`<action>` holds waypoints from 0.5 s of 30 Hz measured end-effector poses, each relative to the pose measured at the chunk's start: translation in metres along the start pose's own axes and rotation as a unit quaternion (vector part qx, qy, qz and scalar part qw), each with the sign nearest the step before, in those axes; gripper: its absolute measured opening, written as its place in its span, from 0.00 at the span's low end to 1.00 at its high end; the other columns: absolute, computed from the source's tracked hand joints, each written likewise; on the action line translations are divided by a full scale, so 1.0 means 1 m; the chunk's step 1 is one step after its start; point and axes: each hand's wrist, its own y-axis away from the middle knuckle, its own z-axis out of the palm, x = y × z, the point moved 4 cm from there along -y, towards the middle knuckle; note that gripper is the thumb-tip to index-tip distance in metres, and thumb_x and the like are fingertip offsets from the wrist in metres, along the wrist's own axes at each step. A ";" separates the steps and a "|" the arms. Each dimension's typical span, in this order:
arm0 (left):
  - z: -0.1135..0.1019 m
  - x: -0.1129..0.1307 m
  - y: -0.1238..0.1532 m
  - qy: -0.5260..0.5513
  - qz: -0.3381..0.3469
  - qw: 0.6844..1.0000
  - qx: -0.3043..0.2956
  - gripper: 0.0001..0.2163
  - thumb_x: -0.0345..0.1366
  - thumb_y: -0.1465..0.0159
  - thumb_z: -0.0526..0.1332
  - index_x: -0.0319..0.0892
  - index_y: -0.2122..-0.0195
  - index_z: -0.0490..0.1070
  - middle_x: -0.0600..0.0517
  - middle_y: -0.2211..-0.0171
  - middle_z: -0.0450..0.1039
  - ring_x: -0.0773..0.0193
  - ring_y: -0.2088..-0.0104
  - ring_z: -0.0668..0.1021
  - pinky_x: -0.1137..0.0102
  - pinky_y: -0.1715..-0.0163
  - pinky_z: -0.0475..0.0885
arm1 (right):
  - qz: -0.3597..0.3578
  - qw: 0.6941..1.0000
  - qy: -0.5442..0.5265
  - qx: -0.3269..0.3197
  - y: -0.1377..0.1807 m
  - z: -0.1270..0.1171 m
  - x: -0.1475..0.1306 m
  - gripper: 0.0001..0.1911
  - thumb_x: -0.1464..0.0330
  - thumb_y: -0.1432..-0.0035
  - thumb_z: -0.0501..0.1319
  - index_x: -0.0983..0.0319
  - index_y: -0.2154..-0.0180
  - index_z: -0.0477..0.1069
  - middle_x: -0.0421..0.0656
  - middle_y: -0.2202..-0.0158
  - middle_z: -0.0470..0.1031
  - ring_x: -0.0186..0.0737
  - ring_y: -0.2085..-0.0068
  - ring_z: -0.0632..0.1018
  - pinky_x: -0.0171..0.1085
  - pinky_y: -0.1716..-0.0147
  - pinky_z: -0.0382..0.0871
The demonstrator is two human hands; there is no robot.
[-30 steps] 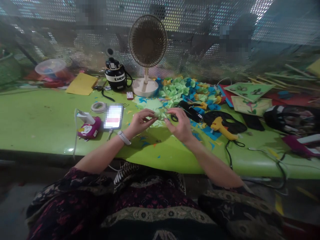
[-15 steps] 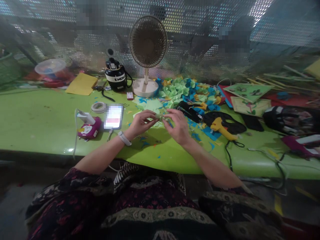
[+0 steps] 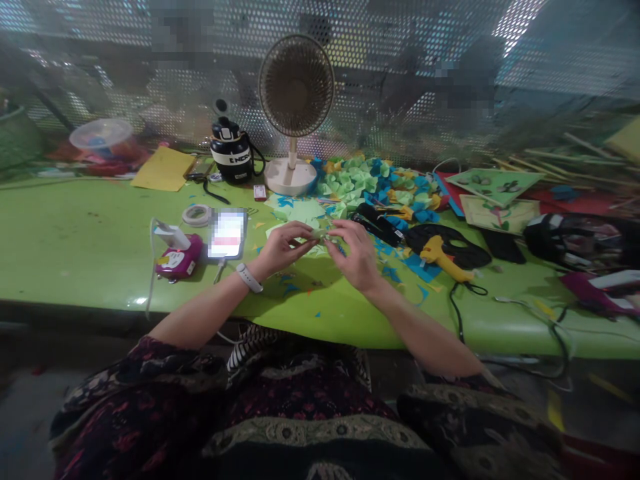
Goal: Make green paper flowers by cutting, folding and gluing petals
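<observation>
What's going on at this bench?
A person's left-hand grip pinches a small pale-green paper piece above the green table. The right-hand grip has its fingertips at the same piece; whether they pinch it is too small to tell. Beyond the hands sits a pile of green, blue and yellow paper pieces, right of the fan. A lit phone lies left of the hands, a yellow glue gun right.

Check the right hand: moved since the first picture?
Yes, slightly: the right hand has shifted left, closer to the phone on the table.
</observation>
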 end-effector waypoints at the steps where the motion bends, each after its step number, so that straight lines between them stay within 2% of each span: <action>1: 0.000 0.000 0.000 0.001 -0.002 1.000 -0.002 0.10 0.41 0.36 0.65 0.39 0.67 0.76 0.44 0.62 0.78 0.66 0.65 0.80 0.76 0.74 0.77 | -0.004 1.000 0.000 0.002 0.000 0.000 0.000 0.05 0.66 0.36 0.61 0.56 0.58 0.72 0.48 0.53 0.77 0.48 0.50 0.77 0.53 0.50 0.73; 15: 0.001 0.002 0.001 -0.005 0.020 1.000 -0.004 0.08 0.39 0.36 0.65 0.38 0.67 0.76 0.44 0.63 0.77 0.67 0.65 0.80 0.77 0.74 0.77 | 0.003 1.000 -0.020 -0.001 0.002 0.004 0.003 0.05 0.65 0.35 0.60 0.55 0.59 0.74 0.46 0.53 0.77 0.48 0.50 0.77 0.53 0.49 0.72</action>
